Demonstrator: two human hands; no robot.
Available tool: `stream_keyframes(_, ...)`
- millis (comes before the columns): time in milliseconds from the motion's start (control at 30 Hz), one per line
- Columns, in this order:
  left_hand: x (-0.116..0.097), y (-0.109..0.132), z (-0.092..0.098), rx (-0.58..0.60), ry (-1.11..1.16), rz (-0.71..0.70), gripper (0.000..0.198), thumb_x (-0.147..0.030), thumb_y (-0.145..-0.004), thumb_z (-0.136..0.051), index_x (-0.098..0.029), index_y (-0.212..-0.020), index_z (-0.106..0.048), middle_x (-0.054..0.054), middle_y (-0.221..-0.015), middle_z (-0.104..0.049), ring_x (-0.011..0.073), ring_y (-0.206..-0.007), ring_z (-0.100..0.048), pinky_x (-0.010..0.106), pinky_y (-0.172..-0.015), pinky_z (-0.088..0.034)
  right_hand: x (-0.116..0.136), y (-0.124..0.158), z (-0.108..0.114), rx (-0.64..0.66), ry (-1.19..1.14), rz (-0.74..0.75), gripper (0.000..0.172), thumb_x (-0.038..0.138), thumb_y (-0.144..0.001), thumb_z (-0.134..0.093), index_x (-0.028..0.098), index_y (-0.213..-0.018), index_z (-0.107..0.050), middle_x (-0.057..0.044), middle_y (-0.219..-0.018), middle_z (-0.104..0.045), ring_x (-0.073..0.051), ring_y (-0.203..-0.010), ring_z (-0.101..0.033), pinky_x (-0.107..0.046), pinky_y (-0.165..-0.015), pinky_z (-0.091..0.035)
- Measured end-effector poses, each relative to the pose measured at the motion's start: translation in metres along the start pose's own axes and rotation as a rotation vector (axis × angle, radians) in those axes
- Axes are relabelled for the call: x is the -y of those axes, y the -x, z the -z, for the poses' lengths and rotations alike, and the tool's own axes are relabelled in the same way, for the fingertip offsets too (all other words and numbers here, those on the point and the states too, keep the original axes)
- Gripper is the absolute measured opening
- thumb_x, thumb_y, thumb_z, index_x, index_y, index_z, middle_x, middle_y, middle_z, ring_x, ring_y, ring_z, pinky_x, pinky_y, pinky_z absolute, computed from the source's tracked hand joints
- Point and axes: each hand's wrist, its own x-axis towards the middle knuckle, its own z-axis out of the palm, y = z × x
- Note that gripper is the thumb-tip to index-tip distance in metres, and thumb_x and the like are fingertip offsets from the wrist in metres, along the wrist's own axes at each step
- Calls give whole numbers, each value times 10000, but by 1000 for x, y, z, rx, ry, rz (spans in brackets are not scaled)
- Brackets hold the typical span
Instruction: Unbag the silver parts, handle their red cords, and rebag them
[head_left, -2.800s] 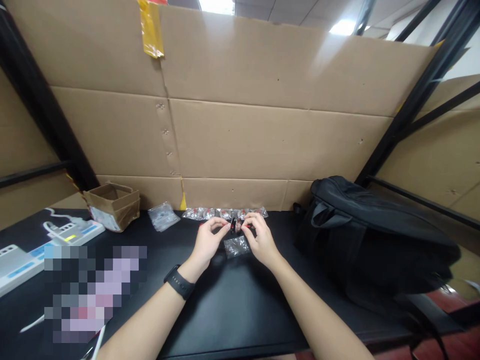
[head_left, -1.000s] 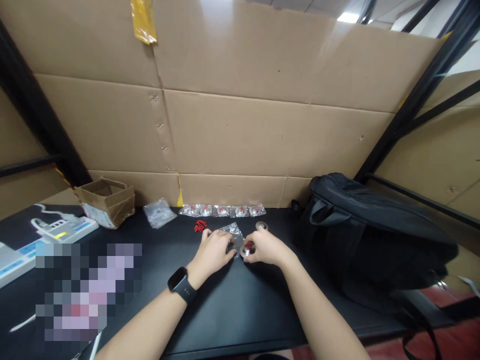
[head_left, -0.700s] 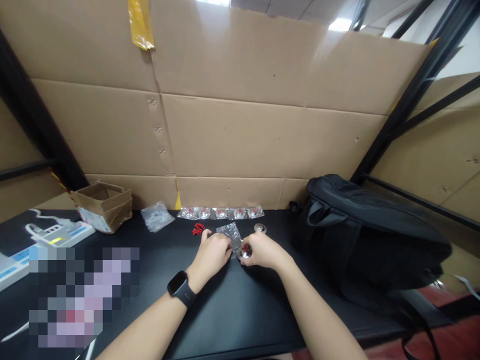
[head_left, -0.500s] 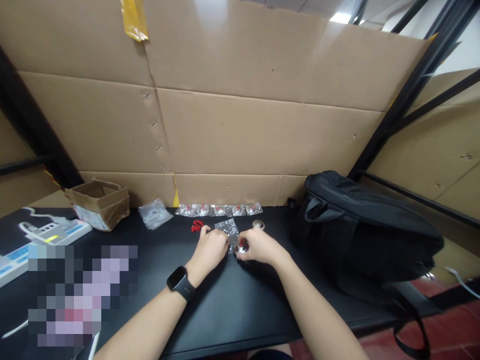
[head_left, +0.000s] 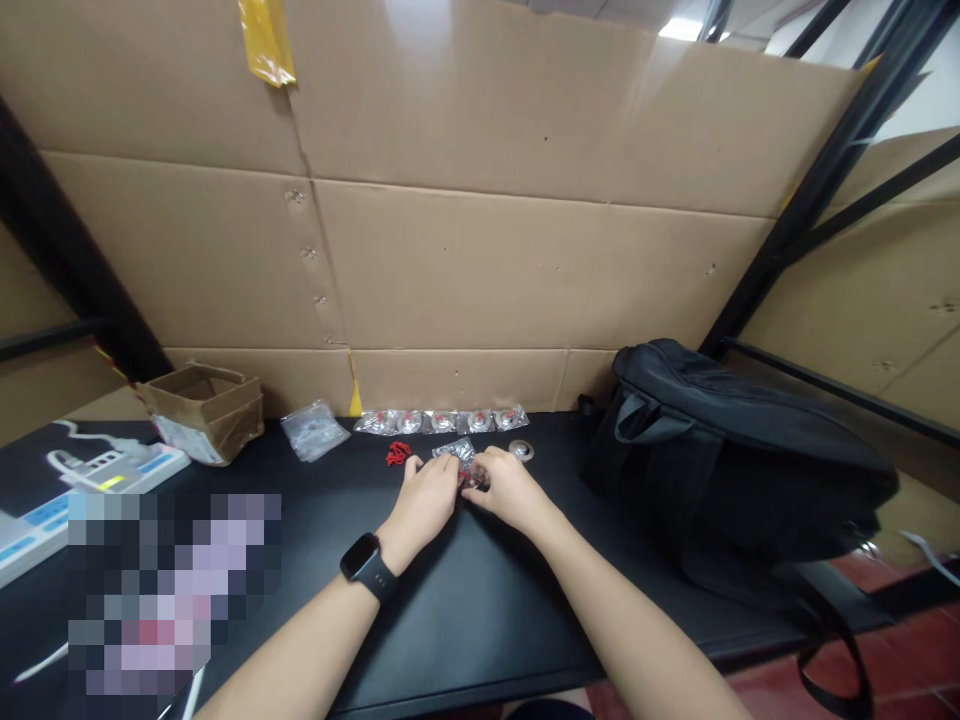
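At the middle of the black table, my left hand [head_left: 429,495] is closed, its fingertips at the near edge of a small clear plastic bag [head_left: 454,450]. Beside it, my right hand [head_left: 514,492] pinches a small shiny metal disc with red cord [head_left: 475,478], like a finger cymbal, at the bag's mouth. How far the disc is inside the bag is hidden by the fingers. A loose metal disc [head_left: 521,450] with a raised centre lies just beyond my right hand. To the left is a bunch of red cords [head_left: 398,454].
Several bagged metal discs [head_left: 442,421] line the cardboard wall [head_left: 465,270]. Clear bags [head_left: 313,430] and an open carton [head_left: 206,410] stand at back left, near a power strip [head_left: 142,470]. A black backpack [head_left: 735,470] occupies the right side.
My right hand has turned and brought the metal disc leftward to the bag, closer to my left hand's fingertips. The disc is now mostly covered by fingers.
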Motion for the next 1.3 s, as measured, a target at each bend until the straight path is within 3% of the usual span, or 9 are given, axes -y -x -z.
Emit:
stream_keyframes(200, 3, -1, 3, 21, 85, 14, 206, -131, -937, -394, -204, -980, -582, 79, -960, -708, 249, -972, -625, 419, -907, -286, -10, -1, -3, 35, -87, -13, 170, 180, -707, -838, 147, -816, -713, -47, -842, -677, -166, -737, -649, -254, -693, -503)
stream_keyframes(400, 17, 1, -3, 49, 192, 1, 376, -115, -876, -495, -247, -1226, -533, 98, -1246, -668, 259, -1181, -586, 417, -949, -302, -22, 1, -6, 33, -179, 24, 156, 49, -740, -691, 144, -857, -730, -57, -901, -709, -149, -745, -688, -236, -721, -539)
stream_keyframes(600, 27, 1, -10, 87, 240, -15, 501, -111, -861, -532, -275, -1331, -474, 92, -1330, -628, 260, -1233, -555, 412, -967, -326, -24, -2, -13, 9, -216, -42, 136, 70, -748, -710, 134, -867, -726, -72, -898, -721, -163, -730, -715, -241, -705, -558)
stream_keyframes(800, 27, -1, -12, 65, 205, -26, 408, -196, -937, -501, -292, -1332, -469, 78, -1327, -628, 261, -1218, -552, 419, -960, -336, -26, -4, -13, 49, -290, -84, 297, 149, -648, -847, 166, -917, -722, -33, -814, -729, -190, -747, -721, -240, -666, -552)
stream_keyframes(1033, 27, -1, -12, 75, 192, -37, 380, -270, -962, -497, -301, -1339, -462, 73, -1338, -617, 260, -1245, -539, 432, -972, -344, -27, -7, -20, 15, -283, -68, 160, 167, -726, -805, 166, -841, -695, -19, -760, -710, -163, -676, -689, -237, -642, -532)
stream_keyframes(1300, 31, -2, -14, 97, 167, 58, 579, -338, -874, -616, -303, -1413, -406, 107, -1512, -462, 328, -1425, -360, 533, -1041, -331, -25, -7, -25, -33, -292, -97, 317, 88, -703, -821, 164, -973, -672, -44, -1017, -640, -109, -644, -681, -222, -648, -543)
